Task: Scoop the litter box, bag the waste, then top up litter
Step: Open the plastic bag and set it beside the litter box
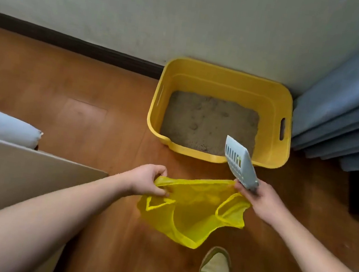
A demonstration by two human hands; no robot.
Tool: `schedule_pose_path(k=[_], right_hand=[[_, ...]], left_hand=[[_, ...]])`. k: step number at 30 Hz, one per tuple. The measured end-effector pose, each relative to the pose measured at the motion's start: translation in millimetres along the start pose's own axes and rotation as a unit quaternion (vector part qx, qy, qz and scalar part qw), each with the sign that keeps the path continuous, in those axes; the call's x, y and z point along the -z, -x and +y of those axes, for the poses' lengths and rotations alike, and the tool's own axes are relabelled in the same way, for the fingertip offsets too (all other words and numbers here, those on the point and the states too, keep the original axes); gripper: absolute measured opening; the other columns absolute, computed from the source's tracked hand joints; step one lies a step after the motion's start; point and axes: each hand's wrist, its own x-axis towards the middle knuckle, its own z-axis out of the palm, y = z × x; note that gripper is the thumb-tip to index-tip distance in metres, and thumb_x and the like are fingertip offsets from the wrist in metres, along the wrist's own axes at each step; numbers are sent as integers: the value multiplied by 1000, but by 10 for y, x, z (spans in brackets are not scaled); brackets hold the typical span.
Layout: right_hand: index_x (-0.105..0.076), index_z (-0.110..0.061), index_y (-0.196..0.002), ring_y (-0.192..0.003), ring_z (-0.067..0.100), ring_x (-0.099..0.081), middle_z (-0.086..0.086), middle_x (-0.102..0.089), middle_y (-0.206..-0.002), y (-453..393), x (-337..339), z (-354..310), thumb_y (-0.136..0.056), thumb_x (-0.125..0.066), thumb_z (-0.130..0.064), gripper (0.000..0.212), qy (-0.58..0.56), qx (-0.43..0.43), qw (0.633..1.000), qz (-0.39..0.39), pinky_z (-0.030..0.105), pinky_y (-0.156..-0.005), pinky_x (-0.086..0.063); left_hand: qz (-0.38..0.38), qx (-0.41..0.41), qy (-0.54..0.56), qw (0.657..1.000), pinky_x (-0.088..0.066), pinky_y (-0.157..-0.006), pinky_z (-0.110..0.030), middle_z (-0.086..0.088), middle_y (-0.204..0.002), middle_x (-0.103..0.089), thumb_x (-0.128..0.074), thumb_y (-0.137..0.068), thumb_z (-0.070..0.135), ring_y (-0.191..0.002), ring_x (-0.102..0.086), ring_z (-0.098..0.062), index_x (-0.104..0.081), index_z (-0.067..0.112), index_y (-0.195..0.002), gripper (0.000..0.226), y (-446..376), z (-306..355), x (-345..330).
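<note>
1. The yellow plastic bag (190, 209) hangs just above the floor, near the yellow litter box (226, 77); thin and limp, it is best held at the rim.
2. The left hand (146, 181) pinches one rim edge.
3. The right hand (257, 200) grips the other edge plus the stiff grey scoop (239, 162).

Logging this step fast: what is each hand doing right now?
Left hand: grips one edge of the yellow bag.
Right hand: grip on the grey scoop, fingers also pinching the bag's other edge.

Litter box (269, 149) open on top; curtain (350, 110) crowds its right.
</note>
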Motion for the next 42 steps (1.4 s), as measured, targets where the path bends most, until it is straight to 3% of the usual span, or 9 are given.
schedule_pose_path(k=[4, 8, 12, 15, 18, 24, 32, 37, 42], right_hand=[[-69, -34, -100, -116, -3, -53, -21, -64, -115, -160, -38, 208, -92, -49, -49, 26, -36, 72, 993, 89, 21, -93, -40], [-66, -34, -96, -112, -9, -52, -12, -63, -115, -198, -88, 20, -95, -48, -36, 18, -48, 166, 969, 178, 0, -88, -34], [-68, -18, -90, -87, 19, -63, 6, -69, -93, -163, -185, -134, -81, -57, -38, 25, 24, 271, 952, 141, 33, -73, -52], [-64, -12, -76, -71, 16, -58, 1, -64, -78, -139, -355, -254, -80, -63, -25, 14, 50, 377, 920, 91, 31, -62, -47], [-66, -14, -82, -81, 14, -62, -2, -67, -84, -213, -643, -252, -79, -67, -13, 4, 169, 451, 876, -3, 28, -73, -48], [-64, -23, -86, -81, 12, -66, -8, -69, -81, -446, -925, 103, -71, -60, -15, 17, 374, 441, 812, -78, 37, -94, -51], [-64, -20, -82, -54, 17, -52, -6, -53, -59, -540, -851, 378, -79, -52, -15, 13, 411, 436, 801, 28, 28, -53, -42], [-67, -18, -88, -57, 19, -57, -3, -60, -62, -550, -841, 402, -80, -51, -18, 18, 396, 449, 799, 59, 28, -51, -43], [-69, -14, -85, -55, 21, -54, 0, -56, -61, -513, -818, 394, -83, -52, -16, 16, 399, 468, 783, 96, 28, -47, -39]], left_hand=[[-21, -4, 27, 999, -45, -61, -22, 11, -72, -60, -74, -77, 56, -67, -55, -5, -49, 22, -80, 42, -307, -137, 42], [9, 19, 23, 1000, -43, -67, -32, 4, -75, -57, -62, -86, 58, -71, -51, -13, -51, 23, -78, 37, -515, -236, 76], [52, 44, 7, 998, -54, -84, -37, 1, -98, -66, -54, -95, 47, -91, -62, -16, -61, 21, -96, 27, -587, -181, 231], [82, 57, -17, 995, -51, -95, -40, -3, -114, -65, -50, -98, 39, -104, -61, -20, -62, 20, -112, 27, -637, -101, 236], [115, 54, -46, 991, -49, -94, -38, -5, -116, -64, -47, -100, 37, -105, -60, -23, -62, 15, -115, 31, -711, -65, 117], [78, -2, -143, 987, -45, -73, -26, 2, -105, -61, -68, -89, 32, -93, -58, -16, -54, 27, -108, 24, -746, -111, 161], [-7, -159, -358, 920, -47, -84, -31, -1, -119, -57, -80, -75, 30, -102, -55, -20, -47, 21, -132, 66, -671, 327, 362], [81, -276, -382, 878, -42, -72, -27, -2, -93, -62, -63, -91, 30, -81, -55, -20, -64, 13, -99, 19, -499, 1009, 305], [121, -120, -390, 905, -50, -66, -35, -10, -85, -65, -42, -98, 24, -79, -62, -30, -67, 9, -92, 30, -468, 982, -221]])
